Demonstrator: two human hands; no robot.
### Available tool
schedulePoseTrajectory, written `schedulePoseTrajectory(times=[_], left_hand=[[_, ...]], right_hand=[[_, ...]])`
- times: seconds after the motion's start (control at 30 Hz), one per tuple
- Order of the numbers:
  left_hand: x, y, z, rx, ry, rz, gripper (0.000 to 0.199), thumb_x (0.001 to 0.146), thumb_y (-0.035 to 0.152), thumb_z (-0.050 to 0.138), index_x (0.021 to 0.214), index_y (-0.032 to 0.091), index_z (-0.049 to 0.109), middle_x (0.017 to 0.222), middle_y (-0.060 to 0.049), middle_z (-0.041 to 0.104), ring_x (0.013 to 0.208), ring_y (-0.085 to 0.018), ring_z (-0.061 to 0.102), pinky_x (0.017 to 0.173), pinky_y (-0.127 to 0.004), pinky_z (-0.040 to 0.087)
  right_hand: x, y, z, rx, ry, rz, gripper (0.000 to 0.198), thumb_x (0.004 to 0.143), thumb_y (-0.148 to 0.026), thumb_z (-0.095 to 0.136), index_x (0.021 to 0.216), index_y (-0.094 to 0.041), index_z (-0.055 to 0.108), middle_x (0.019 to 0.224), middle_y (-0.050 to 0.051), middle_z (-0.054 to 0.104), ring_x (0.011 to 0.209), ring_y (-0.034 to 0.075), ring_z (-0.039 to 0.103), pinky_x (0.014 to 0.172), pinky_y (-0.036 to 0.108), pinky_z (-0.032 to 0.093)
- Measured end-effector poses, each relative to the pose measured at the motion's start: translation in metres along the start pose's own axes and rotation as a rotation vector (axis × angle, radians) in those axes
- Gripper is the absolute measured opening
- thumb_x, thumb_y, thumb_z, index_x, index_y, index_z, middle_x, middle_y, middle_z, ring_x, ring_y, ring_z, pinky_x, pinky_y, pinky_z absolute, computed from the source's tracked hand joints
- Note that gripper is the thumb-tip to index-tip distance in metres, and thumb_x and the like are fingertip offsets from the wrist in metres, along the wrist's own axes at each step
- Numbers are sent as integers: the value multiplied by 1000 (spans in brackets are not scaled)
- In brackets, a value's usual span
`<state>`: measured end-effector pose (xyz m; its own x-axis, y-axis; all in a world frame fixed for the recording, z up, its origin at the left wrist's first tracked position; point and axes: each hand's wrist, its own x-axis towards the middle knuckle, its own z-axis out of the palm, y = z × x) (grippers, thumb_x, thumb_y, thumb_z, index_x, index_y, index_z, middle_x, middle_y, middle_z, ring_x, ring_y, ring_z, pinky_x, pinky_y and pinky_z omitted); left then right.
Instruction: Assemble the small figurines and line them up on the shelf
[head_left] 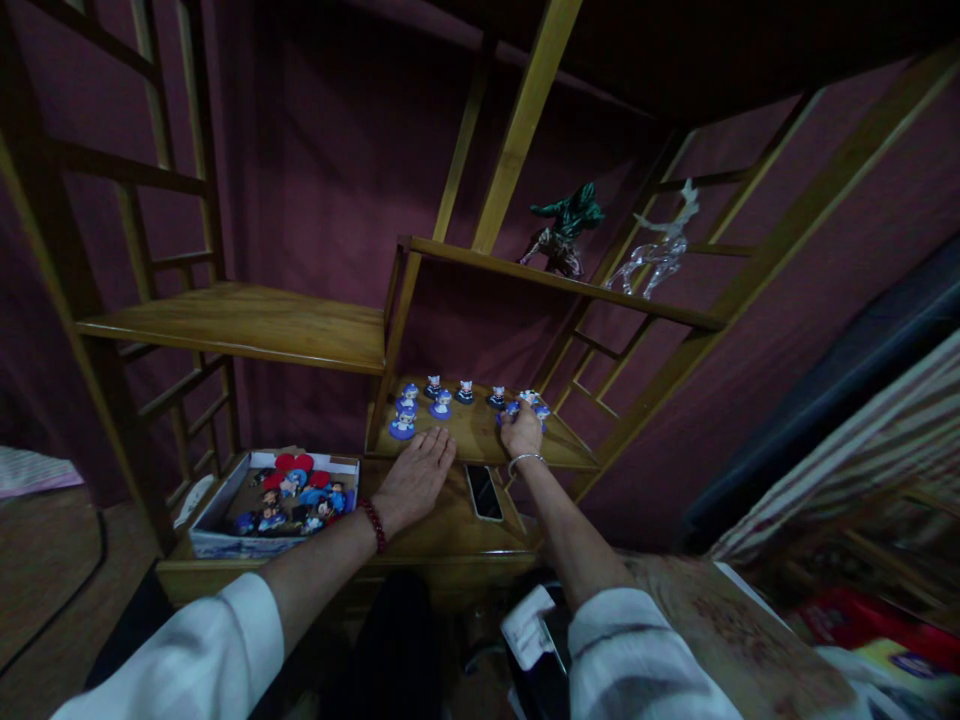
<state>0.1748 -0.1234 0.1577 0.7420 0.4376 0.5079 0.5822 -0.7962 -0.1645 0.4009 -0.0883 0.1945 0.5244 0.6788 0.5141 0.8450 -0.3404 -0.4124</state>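
Observation:
My right hand [523, 434] reaches onto the low shelf [472, 436], its fingers closed on a small purple-blue figurine [510, 410] at the right end. More figurines stand close by, partly hidden behind that hand. My left hand [417, 474] is stretched out flat at the shelf's front edge, palm down, with nothing in it. Just beyond its fingertips are a purple-based figurine [441, 404] and another purple figurine [403, 424] at the left. A back row holds dark-based figurines, one of them a white-and-black figurine [465, 392].
A shallow cardboard box [217, 500] of mixed figurines stands left of my left arm. Between my forearms lies a phone [484, 492]. Above, a green-and-brown statuette [568, 228] and a clear deer ornament [660, 250] stand on the upper shelf [480, 262]. Wooden posts frame the sides.

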Motion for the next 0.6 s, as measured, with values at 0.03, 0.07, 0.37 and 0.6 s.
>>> schedulePoseTrajectory(times=[0.03,0.07,0.37,0.6], left_hand=[[0,0,0,-2,-1,1,52,79,12,33,130,4,29,137,-19,31,128,-25,24,103,-41,20],[0,0,0,-4,-1,2,52,79,12,33,130,4,29,137,-19,31,128,-25,24,103,-41,20],[0,0,-6,-22,-12,0,56,75,13,36,130,4,28,137,-20,31,128,-25,25,102,-42,18],[0,0,-7,-29,-7,-7,54,76,14,36,129,4,30,136,-19,32,128,-26,25,103,-40,19]], right_hand=[[1,0,0,-3,-9,-1,42,77,-19,47,117,-10,47,106,14,59,97,23,54,85,30,38],[1,0,0,-4,-15,-1,41,77,-18,47,117,-10,47,106,14,59,97,22,54,84,30,38],[0,-4,-4,7,-33,26,38,77,-17,47,114,-13,51,105,13,60,95,21,55,83,29,40],[-2,-8,-5,49,-5,0,36,75,-20,50,111,-15,53,99,11,61,91,21,56,80,30,41]])
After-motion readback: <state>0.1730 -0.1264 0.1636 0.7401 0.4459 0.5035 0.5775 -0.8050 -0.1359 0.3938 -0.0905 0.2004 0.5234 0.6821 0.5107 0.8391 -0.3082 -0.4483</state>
